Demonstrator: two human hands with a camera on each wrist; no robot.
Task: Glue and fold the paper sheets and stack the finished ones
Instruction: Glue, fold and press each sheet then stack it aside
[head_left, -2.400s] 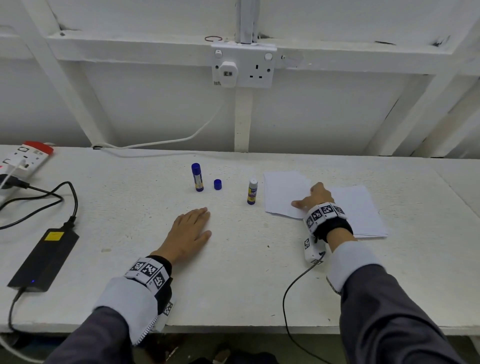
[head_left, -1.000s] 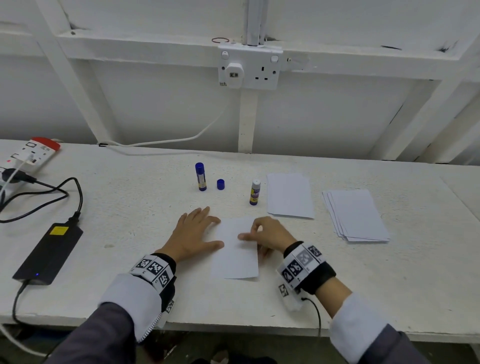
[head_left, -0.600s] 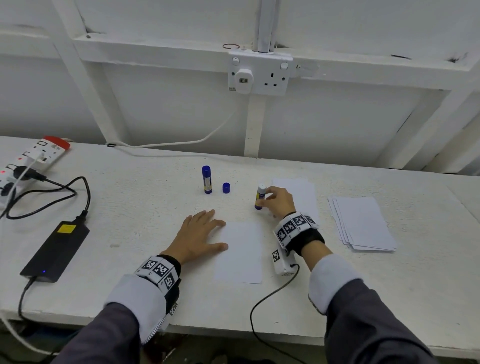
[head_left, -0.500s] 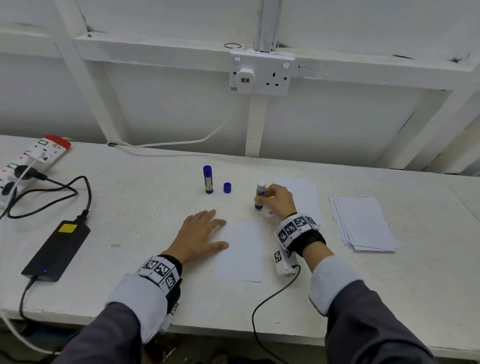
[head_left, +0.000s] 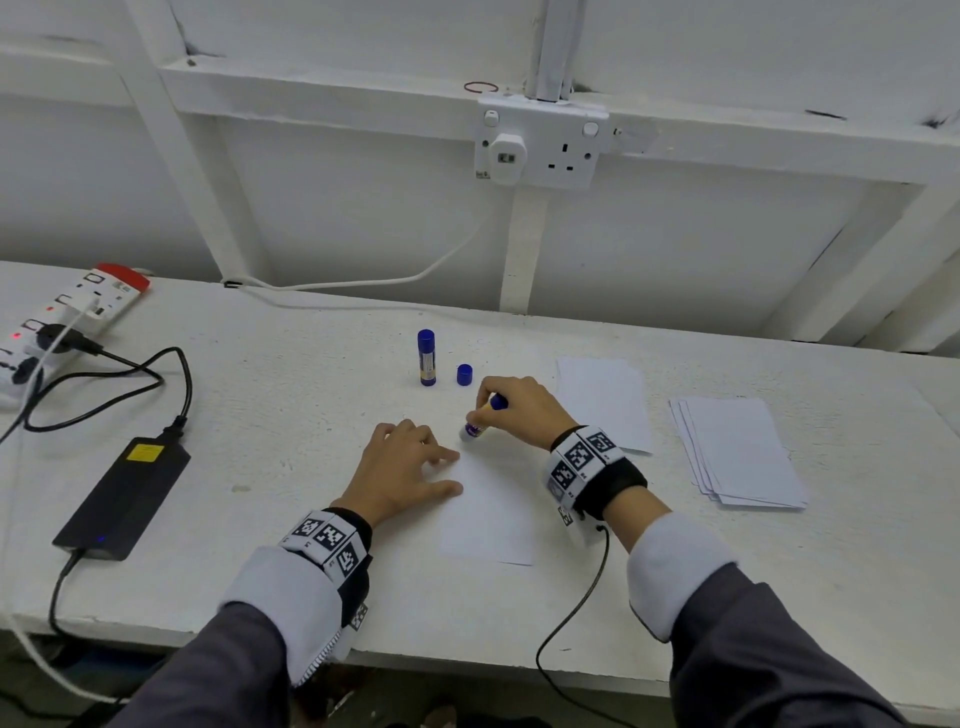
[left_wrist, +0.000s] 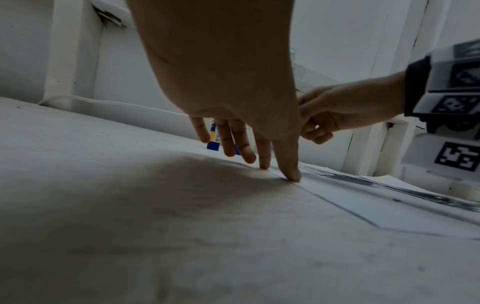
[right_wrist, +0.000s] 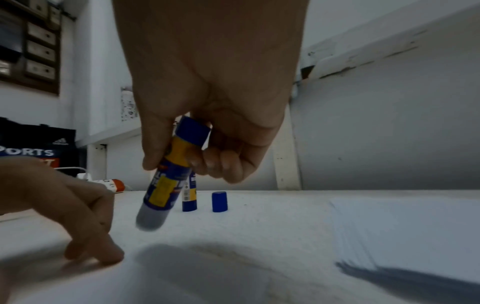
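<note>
A white paper sheet (head_left: 488, 514) lies flat in front of me. My left hand (head_left: 441, 467) rests flat beside it, thumb and forefinger pressing its left edge (left_wrist: 293, 176). My right hand (head_left: 498, 410) grips an uncapped blue-and-yellow glue stick (head_left: 480, 421), tilted with its glue end down just above the sheet's far left corner; the right wrist view shows the glue stick (right_wrist: 168, 174) between thumb and curled fingers. A single sheet (head_left: 605, 400) lies behind my right wrist. A fanned stack of sheets (head_left: 737, 452) sits to the right.
A capped glue stick (head_left: 426, 357) stands upright beside a loose blue cap (head_left: 464, 374) behind my hands. A power strip (head_left: 62, 322), a black adapter (head_left: 124, 493) and their cables occupy the left. A wall socket (head_left: 540, 140) is above.
My right hand slid a sheet to the front, then reached back to the uncapped glue stick, lifted it and tipped it over the sheet's far corner. The left hand stayed put.
</note>
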